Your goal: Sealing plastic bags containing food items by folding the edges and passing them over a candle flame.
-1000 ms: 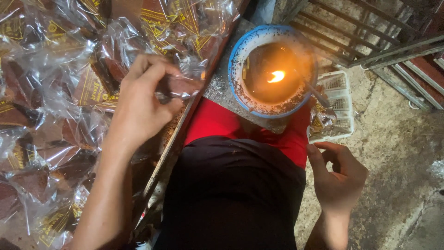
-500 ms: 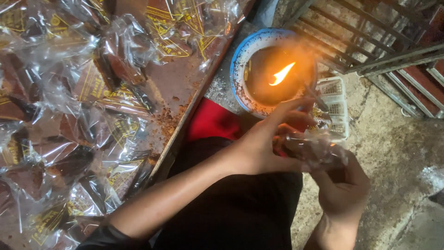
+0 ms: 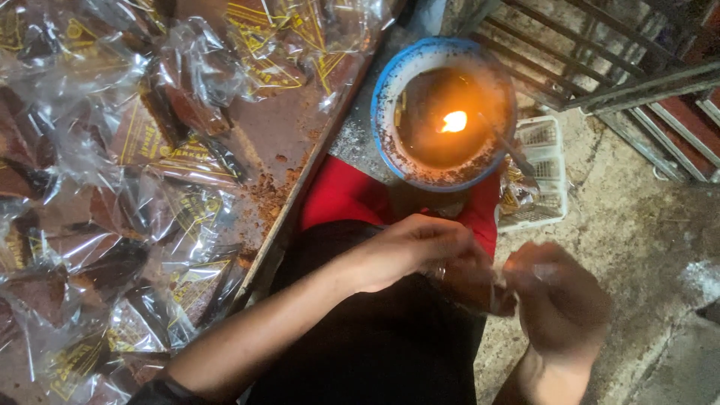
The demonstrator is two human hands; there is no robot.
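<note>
A small clear plastic packet [image 3: 480, 281] with dark brown filling is held between both hands over the lap, below the blue-rimmed bowl [image 3: 390, 82]. The left hand [image 3: 409, 251] is reached across the body from the left, fingers curled down and closed over the packet's left end. The right hand [image 3: 559, 300] is blurred by motion; its fingers appear bent around the packet's right end, though how tightly they are closed cannot be told. The packet itself is partly hidden by the fingers and its outline is smeared. In the bowl a small flame [image 3: 454, 121] is seen burning at the middle of a dark pool, with brownish crust along the inner rim. A red cloth [image 3: 337, 196] is laid under the bowl and over the dark-clothed lap [image 3: 375, 352]. To the left, the surface [image 3: 281, 142] is covered with many clear packets [image 3: 135, 187] printed in yellow and filled with dark brown pieces; brown crumbs are scattered along its edge. A white slotted plastic tray [image 3: 544, 161] is seen just right of the bowl on the concrete floor [image 3: 645, 240], with metal bars [image 3: 600, 60] beyond it.
</note>
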